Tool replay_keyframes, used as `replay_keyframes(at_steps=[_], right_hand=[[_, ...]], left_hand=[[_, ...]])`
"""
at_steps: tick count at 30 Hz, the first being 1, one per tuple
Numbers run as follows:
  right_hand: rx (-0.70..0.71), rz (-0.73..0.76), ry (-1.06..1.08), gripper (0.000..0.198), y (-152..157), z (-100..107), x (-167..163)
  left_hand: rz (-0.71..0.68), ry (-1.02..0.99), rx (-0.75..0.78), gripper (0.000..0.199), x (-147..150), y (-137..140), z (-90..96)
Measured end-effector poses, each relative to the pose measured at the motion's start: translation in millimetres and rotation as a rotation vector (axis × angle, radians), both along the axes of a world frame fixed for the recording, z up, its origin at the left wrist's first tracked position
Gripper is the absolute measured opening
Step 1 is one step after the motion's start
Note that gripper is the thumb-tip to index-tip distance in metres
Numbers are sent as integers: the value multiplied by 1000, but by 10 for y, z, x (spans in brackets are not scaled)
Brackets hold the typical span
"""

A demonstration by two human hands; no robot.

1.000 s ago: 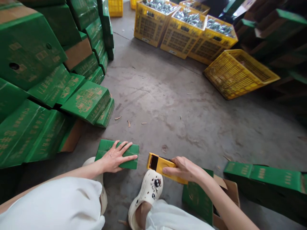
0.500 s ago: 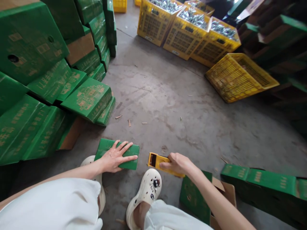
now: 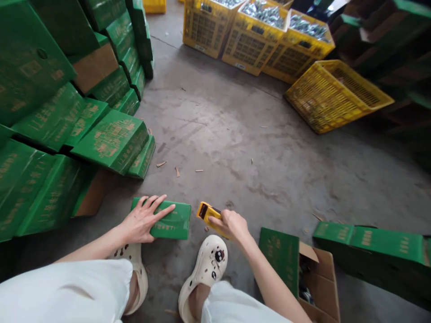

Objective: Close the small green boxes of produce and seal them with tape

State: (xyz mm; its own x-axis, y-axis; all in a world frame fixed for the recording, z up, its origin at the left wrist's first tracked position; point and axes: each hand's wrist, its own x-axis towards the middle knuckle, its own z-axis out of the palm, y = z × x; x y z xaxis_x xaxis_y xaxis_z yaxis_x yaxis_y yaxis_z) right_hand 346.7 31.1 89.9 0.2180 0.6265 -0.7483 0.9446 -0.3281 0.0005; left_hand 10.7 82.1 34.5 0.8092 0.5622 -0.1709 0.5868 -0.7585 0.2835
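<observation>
A small closed green cardboard box (image 3: pixel 180 220) rests on the floor between my feet, with gold print on its near side. My left hand (image 3: pixel 143 220) lies across its left part, fingers spread over the top. To the right of the box, my right hand (image 3: pixel 230 222) is wrapped round a yellow hand tool (image 3: pixel 208 211). The tool has a dark opening at its front end, which points at the box's right end with a small gap between. I cannot make out its exact kind.
Green boxes (image 3: pixel 111 139) are stacked at the left. Yellow crates (image 3: pixel 247 47) of shiny packets stand at the back; another yellow crate (image 3: pixel 323 98) sits tilted at the right. An open carton (image 3: pixel 323 278) and a green box row (image 3: pixel 373 242) lie near right. Cardboard scraps dot the floor.
My right hand has brought the yellow tool left, closer to the box. My left hand has shifted left on the box, and more of the box's printed near side shows.
</observation>
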Motion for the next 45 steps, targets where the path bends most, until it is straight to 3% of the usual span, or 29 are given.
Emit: replay_keyframes(at_steps=[2,5,8,12,14,16,19,21,24,27,33,39,45], right_hand=[[48,-66,63,56,-77,-20,153],[160,-221,232,60,-211,-21,297],[210,-407,532,61,-323,74,346],[139,-473,915,62,-373,245,277],[120,-407,980,60,-351,286,192],[118,-327,978,60,-303,295,87],[110,-249,945,62,-209,298,-73],[92,-205,906,62,-152,307,-156],[86,-139,829,62,-96,312,-227],[98,-103,793,61,-75,287,-268],[86,-69,731,57,-57,317,-310],[71,-127,689,59,-233,420,138],[60,-141,682,60,-374,374,316]], left_hand=[[51,35,-4,123,15,-48,4],[278,28,-28,119,140,-130,-32],[429,-120,-182,109,261,-90,-67],[501,-425,-392,68,300,181,10],[652,-486,-622,55,285,296,90],[776,-498,-1045,62,268,330,176],[752,-535,-1632,70,261,254,282],[726,-574,-1787,63,264,185,318],[827,-621,-1797,51,271,132,296],[898,-655,-1695,46,294,121,204],[850,-622,-1409,41,324,170,140],[880,-704,-1141,36,-46,396,211],[871,-687,-1085,35,-195,393,162]])
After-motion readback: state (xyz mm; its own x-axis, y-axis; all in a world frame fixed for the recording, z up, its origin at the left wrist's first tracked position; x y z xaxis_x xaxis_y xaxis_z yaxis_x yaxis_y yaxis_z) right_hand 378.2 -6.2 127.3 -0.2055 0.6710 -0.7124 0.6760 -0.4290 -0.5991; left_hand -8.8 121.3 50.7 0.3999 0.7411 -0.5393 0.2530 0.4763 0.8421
